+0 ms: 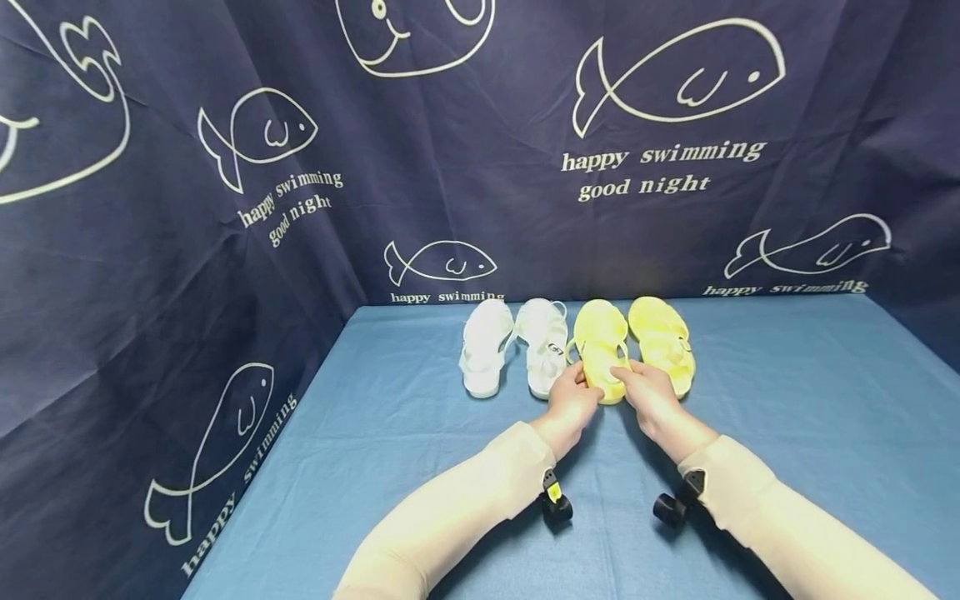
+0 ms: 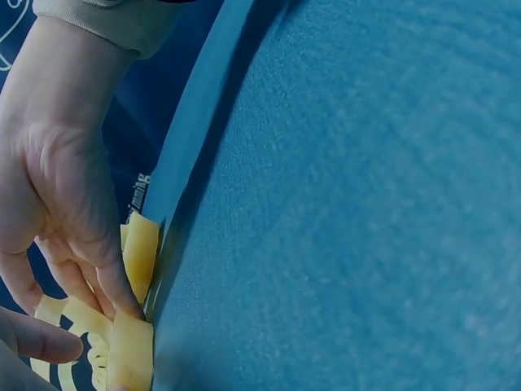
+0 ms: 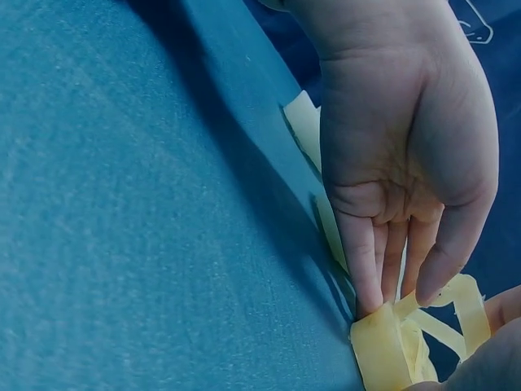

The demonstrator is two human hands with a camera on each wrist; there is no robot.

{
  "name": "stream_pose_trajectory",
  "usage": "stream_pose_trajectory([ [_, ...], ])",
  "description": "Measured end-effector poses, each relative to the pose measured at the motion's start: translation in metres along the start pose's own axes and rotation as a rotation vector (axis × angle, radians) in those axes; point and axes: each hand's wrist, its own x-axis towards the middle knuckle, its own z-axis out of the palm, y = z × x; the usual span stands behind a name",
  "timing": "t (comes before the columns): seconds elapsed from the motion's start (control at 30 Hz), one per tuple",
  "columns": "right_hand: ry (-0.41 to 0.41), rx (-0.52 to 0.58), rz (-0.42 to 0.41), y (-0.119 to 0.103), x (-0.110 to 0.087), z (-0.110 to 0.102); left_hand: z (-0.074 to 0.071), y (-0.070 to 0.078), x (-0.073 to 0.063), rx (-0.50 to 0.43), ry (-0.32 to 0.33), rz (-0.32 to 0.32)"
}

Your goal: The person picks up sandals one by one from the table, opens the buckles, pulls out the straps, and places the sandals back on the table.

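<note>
A yellow sandal, one of a yellow pair, lies on the blue-covered table with its heel toward me. My left hand grips its heel end from the left. From the right, my right hand grips the same end, its thumb over the footbed. The left wrist view shows my right hand's fingers tucked behind the heel block. In the right wrist view, my left hand reaches down to the strap beside the heel. The other yellow sandal lies just right of my right hand.
Left of the yellow pair lie two white sandals, one close to my left hand and one farther left. Behind the row rises a dark blue curtain with fish drawings. Blue cloth covers the table.
</note>
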Motion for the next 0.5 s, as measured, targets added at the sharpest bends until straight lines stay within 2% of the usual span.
stream_pose_trajectory([
  [0.2,0.004,0.003,0.007,-0.0011,0.0051,-0.0001,0.0022,0.0009,0.0035,0.01,0.005,0.002],
  [0.5,-0.048,0.064,0.032,-0.0028,0.0054,0.0011,0.0023,0.0011,0.0055,0.007,0.013,-0.02],
])
